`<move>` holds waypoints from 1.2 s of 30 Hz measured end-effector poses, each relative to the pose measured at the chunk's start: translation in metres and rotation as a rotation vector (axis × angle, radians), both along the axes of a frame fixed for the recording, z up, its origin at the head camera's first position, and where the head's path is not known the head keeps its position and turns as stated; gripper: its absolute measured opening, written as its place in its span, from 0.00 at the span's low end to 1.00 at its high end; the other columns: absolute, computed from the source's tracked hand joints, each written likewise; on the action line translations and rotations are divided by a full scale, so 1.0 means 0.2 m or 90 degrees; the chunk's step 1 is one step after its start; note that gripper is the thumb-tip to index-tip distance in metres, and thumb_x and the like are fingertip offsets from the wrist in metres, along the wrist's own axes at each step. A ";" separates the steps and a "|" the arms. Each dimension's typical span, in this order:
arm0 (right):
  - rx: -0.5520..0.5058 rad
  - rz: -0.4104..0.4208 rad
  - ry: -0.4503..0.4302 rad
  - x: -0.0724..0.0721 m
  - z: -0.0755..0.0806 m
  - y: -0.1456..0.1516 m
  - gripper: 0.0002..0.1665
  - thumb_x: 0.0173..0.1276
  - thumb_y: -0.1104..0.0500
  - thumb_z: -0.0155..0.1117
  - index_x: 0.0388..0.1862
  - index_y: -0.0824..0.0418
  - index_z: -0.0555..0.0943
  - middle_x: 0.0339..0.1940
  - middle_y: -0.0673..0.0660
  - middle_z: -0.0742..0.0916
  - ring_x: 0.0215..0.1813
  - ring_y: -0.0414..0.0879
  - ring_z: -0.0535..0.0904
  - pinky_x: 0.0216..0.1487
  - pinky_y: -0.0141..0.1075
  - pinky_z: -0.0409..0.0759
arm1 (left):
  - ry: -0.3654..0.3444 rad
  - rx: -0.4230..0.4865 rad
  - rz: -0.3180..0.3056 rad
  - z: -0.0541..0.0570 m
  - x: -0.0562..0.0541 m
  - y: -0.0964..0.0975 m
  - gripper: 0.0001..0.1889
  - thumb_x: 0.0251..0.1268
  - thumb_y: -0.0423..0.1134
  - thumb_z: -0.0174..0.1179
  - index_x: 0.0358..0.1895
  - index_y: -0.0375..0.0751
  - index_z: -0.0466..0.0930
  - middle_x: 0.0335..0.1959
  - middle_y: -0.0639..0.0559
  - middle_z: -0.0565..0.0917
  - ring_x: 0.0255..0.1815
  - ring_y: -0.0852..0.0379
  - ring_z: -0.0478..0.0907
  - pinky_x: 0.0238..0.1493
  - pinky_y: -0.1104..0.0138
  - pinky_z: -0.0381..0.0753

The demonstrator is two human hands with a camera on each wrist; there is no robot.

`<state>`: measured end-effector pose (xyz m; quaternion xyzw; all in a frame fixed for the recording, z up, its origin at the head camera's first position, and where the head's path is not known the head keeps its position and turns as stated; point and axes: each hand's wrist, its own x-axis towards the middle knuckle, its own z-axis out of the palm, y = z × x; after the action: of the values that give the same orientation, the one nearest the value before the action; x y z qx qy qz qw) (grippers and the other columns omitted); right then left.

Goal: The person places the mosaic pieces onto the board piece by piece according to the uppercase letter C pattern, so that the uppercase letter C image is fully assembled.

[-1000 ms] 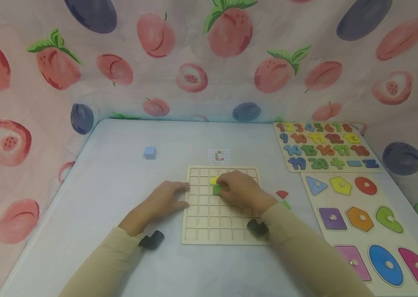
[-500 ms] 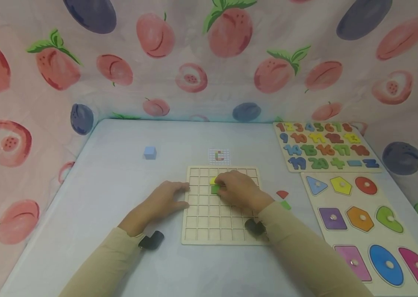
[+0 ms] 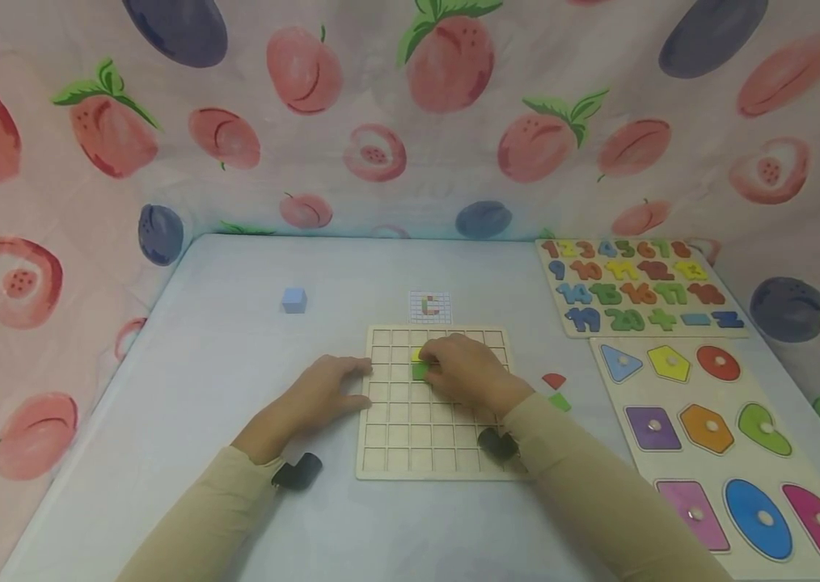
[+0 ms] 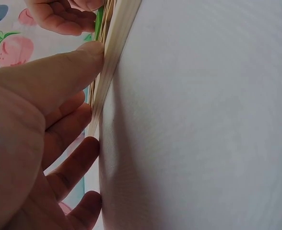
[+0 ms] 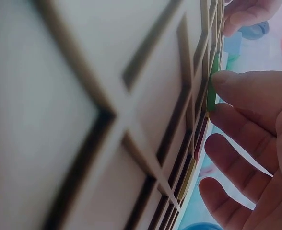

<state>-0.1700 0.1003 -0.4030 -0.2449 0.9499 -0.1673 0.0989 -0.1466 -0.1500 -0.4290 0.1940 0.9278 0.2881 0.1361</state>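
A wooden grid board (image 3: 420, 436) lies on the table. My left hand (image 3: 323, 392) rests at its left edge, thumb and fingers spread; in the left wrist view the thumb (image 4: 76, 67) touches the rim. My right hand (image 3: 470, 373) is over the upper middle of the board. Its thumb and index finger pinch a flat green tile (image 3: 420, 372), seen edge-on as a green strip (image 5: 211, 91) in the right wrist view. Just beyond it a yellow piece (image 3: 416, 354) sits on the grid, partly hidden by the fingers. Red and yellow pieces also show edge-on past the green one.
A small pattern card (image 3: 429, 307) lies behind the board, and a blue cube (image 3: 294, 301) stands back left. Red (image 3: 554, 381) and green (image 3: 560, 402) loose pieces lie right of the board. A number puzzle (image 3: 555, 322) and a shape puzzle (image 3: 661, 469) fill the right side.
My right hand has shifted slightly left, and the green tile has slid a little left with it below the yellow piece. The left hand stays put.
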 end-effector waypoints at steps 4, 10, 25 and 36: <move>0.004 -0.005 -0.010 0.00 0.00 0.00 0.17 0.69 0.58 0.66 0.56 0.59 0.83 0.51 0.53 0.87 0.53 0.48 0.80 0.60 0.44 0.77 | -0.002 0.000 0.003 0.00 0.00 0.00 0.28 0.63 0.39 0.69 0.66 0.36 0.76 0.67 0.43 0.76 0.72 0.41 0.66 0.73 0.51 0.62; 0.010 -0.009 -0.013 0.00 0.00 -0.01 0.18 0.69 0.58 0.67 0.57 0.59 0.83 0.53 0.53 0.87 0.56 0.49 0.80 0.62 0.43 0.77 | -0.001 -0.002 0.006 0.00 0.00 0.00 0.28 0.63 0.40 0.70 0.66 0.37 0.76 0.67 0.44 0.76 0.71 0.41 0.66 0.73 0.51 0.62; -0.019 -0.038 -0.032 -0.01 0.06 0.05 0.16 0.69 0.54 0.65 0.54 0.57 0.84 0.47 0.51 0.86 0.51 0.50 0.79 0.59 0.46 0.77 | 0.003 0.007 0.003 -0.01 0.00 -0.01 0.28 0.63 0.40 0.70 0.66 0.37 0.76 0.67 0.44 0.76 0.72 0.41 0.66 0.73 0.51 0.62; -0.051 -0.123 -0.020 0.02 0.14 0.27 0.23 0.70 0.54 0.66 0.62 0.61 0.80 0.58 0.57 0.84 0.59 0.54 0.79 0.62 0.51 0.77 | 0.002 0.005 0.004 0.00 0.00 0.00 0.29 0.63 0.41 0.70 0.66 0.37 0.76 0.67 0.44 0.76 0.71 0.41 0.66 0.73 0.51 0.62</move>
<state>-0.1650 0.1542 -0.3757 -0.1534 0.9598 -0.2180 0.0876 -0.1458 -0.1506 -0.4288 0.1922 0.9276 0.2917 0.1328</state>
